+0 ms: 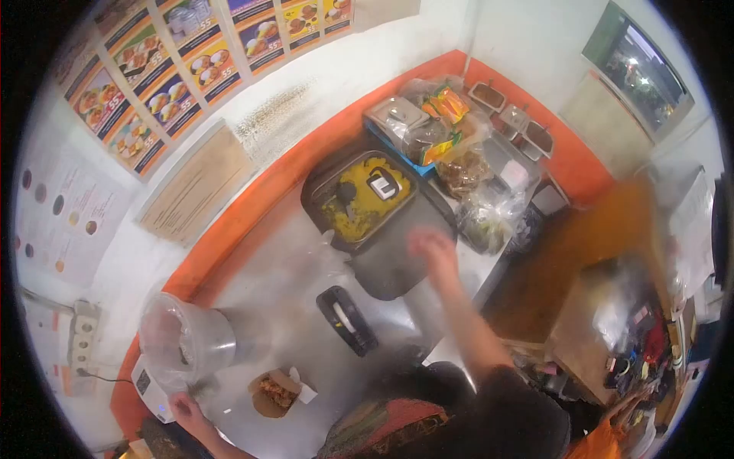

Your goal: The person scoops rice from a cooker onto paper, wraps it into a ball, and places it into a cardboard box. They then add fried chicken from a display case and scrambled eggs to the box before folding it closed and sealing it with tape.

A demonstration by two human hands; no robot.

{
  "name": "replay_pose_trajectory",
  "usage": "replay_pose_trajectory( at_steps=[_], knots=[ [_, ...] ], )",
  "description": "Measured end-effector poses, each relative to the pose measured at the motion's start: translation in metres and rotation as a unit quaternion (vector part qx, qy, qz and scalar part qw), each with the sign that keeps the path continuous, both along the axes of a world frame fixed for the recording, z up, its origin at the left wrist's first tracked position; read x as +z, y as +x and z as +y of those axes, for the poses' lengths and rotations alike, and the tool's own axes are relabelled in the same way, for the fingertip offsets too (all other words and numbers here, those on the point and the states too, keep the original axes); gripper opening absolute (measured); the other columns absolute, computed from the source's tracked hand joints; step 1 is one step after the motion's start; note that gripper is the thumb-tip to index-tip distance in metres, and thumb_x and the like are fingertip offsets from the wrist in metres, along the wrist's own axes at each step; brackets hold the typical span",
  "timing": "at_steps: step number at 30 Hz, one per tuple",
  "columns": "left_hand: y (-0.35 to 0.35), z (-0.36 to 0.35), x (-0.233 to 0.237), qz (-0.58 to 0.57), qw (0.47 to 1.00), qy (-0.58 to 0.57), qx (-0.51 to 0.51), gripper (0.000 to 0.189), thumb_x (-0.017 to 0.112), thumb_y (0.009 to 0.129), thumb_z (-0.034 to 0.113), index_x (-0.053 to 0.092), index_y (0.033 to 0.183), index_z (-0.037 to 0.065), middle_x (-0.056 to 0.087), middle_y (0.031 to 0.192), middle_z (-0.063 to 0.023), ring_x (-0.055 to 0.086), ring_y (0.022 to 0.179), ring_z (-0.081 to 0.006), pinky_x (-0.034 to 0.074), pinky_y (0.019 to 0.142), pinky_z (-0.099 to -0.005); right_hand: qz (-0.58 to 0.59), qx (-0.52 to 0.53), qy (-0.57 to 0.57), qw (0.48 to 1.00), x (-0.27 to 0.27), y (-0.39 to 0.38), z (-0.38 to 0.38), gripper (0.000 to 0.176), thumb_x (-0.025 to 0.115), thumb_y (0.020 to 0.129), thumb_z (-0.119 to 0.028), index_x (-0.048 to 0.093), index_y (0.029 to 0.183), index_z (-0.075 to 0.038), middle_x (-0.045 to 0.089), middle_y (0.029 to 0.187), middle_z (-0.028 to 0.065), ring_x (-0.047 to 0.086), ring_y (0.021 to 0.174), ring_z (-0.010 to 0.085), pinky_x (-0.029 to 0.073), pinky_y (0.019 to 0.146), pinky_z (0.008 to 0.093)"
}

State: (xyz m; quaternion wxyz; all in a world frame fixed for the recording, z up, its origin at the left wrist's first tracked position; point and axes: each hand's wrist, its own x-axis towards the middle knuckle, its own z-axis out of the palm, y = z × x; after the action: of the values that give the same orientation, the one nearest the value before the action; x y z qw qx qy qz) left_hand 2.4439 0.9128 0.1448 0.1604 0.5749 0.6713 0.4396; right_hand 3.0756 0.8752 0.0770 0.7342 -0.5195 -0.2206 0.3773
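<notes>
My left hand [189,413] is at the front edge of a white kitchen scale [150,390], beside a clear plastic bucket [210,344]. Its fingers are too small and blurred to read. My right hand [433,251] is over the right part of a dark board [386,268], smeared by motion; I see nothing plainly in it. On the board's far side rests a metal tray [353,239] of yellow food, with a black-framed item with a white label [384,184] lying on it. Between my hands are a black oblong container [348,321] and a brown paper food holder [267,405] with filling.
Clear bags [485,218] and a metal container with a lid [401,115] crowd the counter's far end. Small metal pans [486,98] line the orange wall band. A brown box-like surface [604,245] stands on the right, with clutter below. Menu posters [206,65] hang on the wall.
</notes>
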Motion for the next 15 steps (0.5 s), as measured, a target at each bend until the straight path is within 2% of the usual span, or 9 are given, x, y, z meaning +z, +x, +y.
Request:
replay_pose_trajectory(
  at_steps=[1,3,5,6,7,9,11,13,15],
  knots=[
    [0.030,-0.031,0.002,-0.026,0.998,-0.023,0.053,0.006,0.059,0.093,0.002,0.052,0.094,0.003,0.047,0.090,-0.0013,0.046,0.085,-0.0133,0.040,0.080,-0.0261,-0.055,-0.065,-0.014,0.996,-0.005,0.036,0.019,0.027,0.056,0.085,0.000,0.069,0.109,-0.001,0.070,0.108,0.0078,0.065,0.092,0.0156,0.051,0.081,0.0301],
    [0.053,-0.072,-0.022,-0.035,0.996,-0.084,0.006,0.009,0.060,0.096,0.007,0.051,0.096,0.004,0.048,0.091,-0.0016,0.046,0.087,-0.0134,0.039,0.080,-0.0261,-0.227,-0.154,-0.001,0.962,-0.010,0.106,0.067,0.027,0.052,0.084,0.002,0.070,0.105,0.000,0.071,0.103,0.0094,0.066,0.090,0.0173,0.052,0.081,0.0322],
    [0.079,-0.093,-0.047,-0.130,0.987,-0.090,0.008,0.009,0.061,0.095,0.006,0.052,0.097,0.004,0.049,0.093,-0.0017,0.047,0.089,-0.0137,0.039,0.081,-0.0261,-0.390,-0.198,-0.084,0.896,-0.025,0.185,0.126,0.025,0.051,0.086,0.001,0.070,0.103,0.000,0.073,0.099,0.0128,0.068,0.091,0.0218,0.052,0.082,0.0359],
    [0.088,-0.100,-0.056,-0.176,0.980,-0.092,0.010,0.010,0.061,0.094,0.006,0.052,0.097,0.005,0.049,0.094,-0.0017,0.047,0.090,-0.0139,0.039,0.081,-0.0261,-0.442,-0.197,-0.076,0.872,-0.022,0.211,0.153,0.023,0.052,0.087,-0.001,0.070,0.103,0.000,0.073,0.099,0.0144,0.069,0.093,0.0258,0.053,0.083,0.0380],
    [0.095,-0.103,-0.062,-0.169,0.981,-0.087,0.031,0.010,0.060,0.093,0.002,0.052,0.098,0.005,0.049,0.093,-0.0012,0.047,0.088,-0.0122,0.039,0.080,-0.0254,-0.492,-0.196,-0.067,0.846,-0.021,0.234,0.178,0.022,0.053,0.088,-0.003,0.069,0.102,0.000,0.073,0.100,0.0160,0.069,0.096,0.0299,0.053,0.085,0.0401],
    [0.110,-0.102,-0.065,-0.155,0.982,-0.078,0.072,0.014,0.058,0.090,-0.005,0.053,0.099,0.005,0.048,0.092,-0.0001,0.046,0.083,-0.0088,0.039,0.076,-0.0240,-0.598,-0.125,-0.137,0.780,-0.045,0.301,0.224,0.025,0.057,0.092,-0.019,0.071,0.107,-0.005,0.073,0.102,0.0149,0.070,0.099,0.0323,0.052,0.085,0.0391],
    [0.119,-0.103,-0.057,-0.154,0.982,-0.089,0.056,0.012,0.057,0.093,-0.004,0.052,0.098,0.005,0.049,0.092,-0.0005,0.047,0.084,-0.0085,0.040,0.078,-0.0236,-0.630,-0.055,-0.439,0.638,-0.027,0.306,0.243,0.036,0.053,0.092,-0.034,0.072,0.111,-0.010,0.073,0.107,0.0128,0.069,0.105,0.0337,0.051,0.088,0.0473],
    [0.111,-0.101,-0.066,-0.162,0.983,-0.071,0.040,0.010,0.056,0.094,-0.003,0.051,0.098,0.005,0.049,0.092,-0.0006,0.048,0.085,-0.0089,0.040,0.079,-0.0235,-0.614,-0.005,-0.519,0.595,-0.032,0.316,0.258,0.036,0.049,0.093,-0.030,0.074,0.112,-0.013,0.073,0.111,0.0127,0.066,0.112,0.0310,0.044,0.097,0.0556],
    [0.107,-0.102,-0.067,-0.120,0.988,-0.083,0.057,0.008,0.055,0.095,-0.002,0.051,0.097,0.005,0.049,0.092,-0.0013,0.049,0.086,-0.0096,0.041,0.080,-0.0237,-0.611,0.006,-0.547,0.573,-0.028,0.308,0.265,0.034,0.052,0.091,-0.029,0.073,0.113,-0.014,0.072,0.116,0.0095,0.065,0.114,0.0289,0.041,0.100,0.0562]
  ],
)
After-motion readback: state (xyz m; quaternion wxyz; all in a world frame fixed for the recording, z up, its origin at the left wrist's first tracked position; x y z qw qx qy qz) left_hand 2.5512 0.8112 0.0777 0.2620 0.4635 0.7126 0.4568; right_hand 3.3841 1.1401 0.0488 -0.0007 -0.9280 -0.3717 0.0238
